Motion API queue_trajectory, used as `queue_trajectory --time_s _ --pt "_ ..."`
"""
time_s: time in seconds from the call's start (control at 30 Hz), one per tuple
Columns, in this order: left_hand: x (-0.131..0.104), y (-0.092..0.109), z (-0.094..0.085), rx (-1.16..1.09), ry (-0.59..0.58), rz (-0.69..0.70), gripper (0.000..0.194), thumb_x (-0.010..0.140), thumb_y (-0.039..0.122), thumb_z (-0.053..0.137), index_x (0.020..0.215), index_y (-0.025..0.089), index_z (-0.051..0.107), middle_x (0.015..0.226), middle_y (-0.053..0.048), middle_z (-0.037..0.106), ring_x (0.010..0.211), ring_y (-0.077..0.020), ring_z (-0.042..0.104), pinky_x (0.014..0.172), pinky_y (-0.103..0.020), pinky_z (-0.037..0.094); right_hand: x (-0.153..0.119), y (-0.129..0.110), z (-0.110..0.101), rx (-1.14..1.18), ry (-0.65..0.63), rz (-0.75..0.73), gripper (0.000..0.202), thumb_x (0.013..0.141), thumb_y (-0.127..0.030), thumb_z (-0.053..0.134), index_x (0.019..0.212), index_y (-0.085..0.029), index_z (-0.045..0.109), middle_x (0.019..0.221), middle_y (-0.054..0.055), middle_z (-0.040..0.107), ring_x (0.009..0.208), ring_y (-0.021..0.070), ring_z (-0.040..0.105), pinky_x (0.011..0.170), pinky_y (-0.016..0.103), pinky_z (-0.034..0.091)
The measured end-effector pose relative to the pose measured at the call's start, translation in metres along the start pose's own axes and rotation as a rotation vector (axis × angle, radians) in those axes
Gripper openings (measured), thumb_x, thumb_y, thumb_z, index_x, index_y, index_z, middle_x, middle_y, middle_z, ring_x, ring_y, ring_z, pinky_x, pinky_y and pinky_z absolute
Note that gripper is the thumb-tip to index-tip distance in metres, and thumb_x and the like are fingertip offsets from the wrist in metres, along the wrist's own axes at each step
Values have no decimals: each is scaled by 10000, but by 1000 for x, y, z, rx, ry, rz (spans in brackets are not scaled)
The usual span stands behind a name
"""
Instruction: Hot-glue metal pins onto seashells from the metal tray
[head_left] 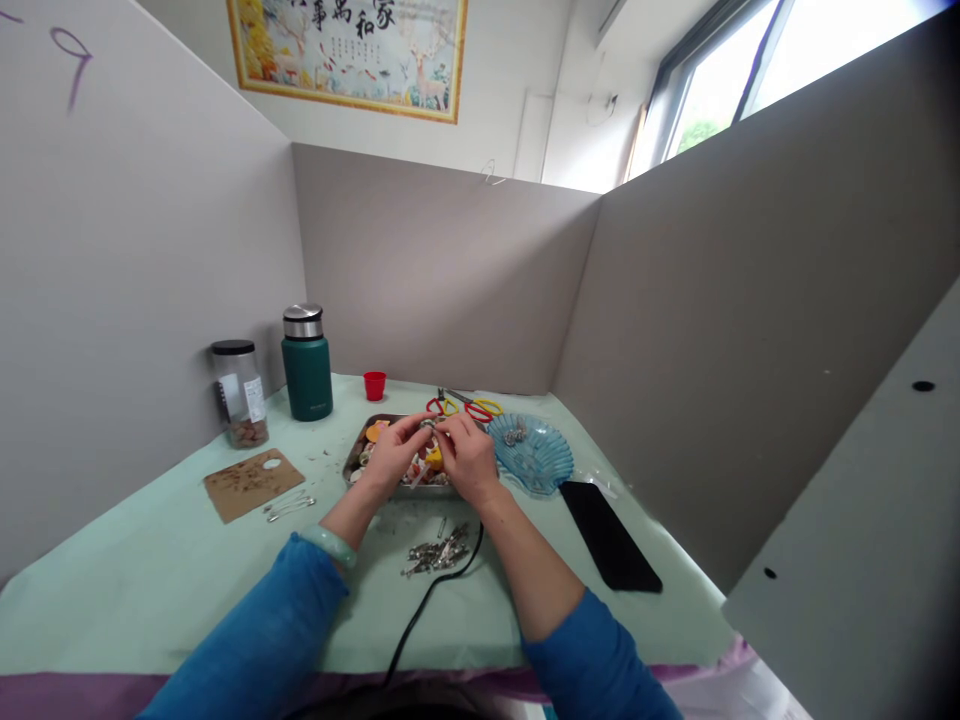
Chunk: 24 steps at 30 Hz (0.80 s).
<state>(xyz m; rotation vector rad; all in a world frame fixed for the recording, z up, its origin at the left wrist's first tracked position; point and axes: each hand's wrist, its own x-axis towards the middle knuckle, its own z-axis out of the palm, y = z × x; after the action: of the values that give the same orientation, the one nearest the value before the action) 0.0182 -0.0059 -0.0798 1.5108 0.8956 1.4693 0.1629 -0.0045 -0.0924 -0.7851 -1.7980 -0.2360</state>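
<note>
Above a metal tray (417, 491) full of small colourful charms (377, 430), my left hand (400, 447) and my right hand (466, 455) meet fingertip to fingertip. Both are closed in a pinch on a small silvery metal piece (427, 424), too small to tell its exact kind. My hands hide part of the tray. Nearer me on the cloth lies a pile of small silvery metal clasps (439, 552). A blue shell-shaped dish (536, 455) with some small metal parts in it stands just right of the tray.
Behind the tray lie scissors with red and yellow handles (480, 408) and a red cup (374, 386). A green flask (307, 370), a clear jar (244, 400), brown cardboard (251, 484) and safety pins (289, 505) are left. A black phone (611, 535) lies right; a black cord (431, 595) runs frontward.
</note>
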Motion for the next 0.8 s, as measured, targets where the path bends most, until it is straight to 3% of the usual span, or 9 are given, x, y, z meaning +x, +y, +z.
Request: queue_trajectory --time_s 0.43,0.8 --pt "-1 3 0 -11 1 9 413 692 368 697 1015 113 679 711 -23 641 579 -114 521 561 -227 421 0 0 1 34 4 14 162 919 -246 468 889 -194 619 881 80 640 807 173 612 743 280 490" --pt "-2 5 0 -45 -9 -48 516 690 394 702 1105 95 639 765 -45 659 493 -87 515 477 -212 419 -1 1 1 21 -9 28 157 918 -254 483 919 -187 625 887 75 636 805 167 608 741 265 478"
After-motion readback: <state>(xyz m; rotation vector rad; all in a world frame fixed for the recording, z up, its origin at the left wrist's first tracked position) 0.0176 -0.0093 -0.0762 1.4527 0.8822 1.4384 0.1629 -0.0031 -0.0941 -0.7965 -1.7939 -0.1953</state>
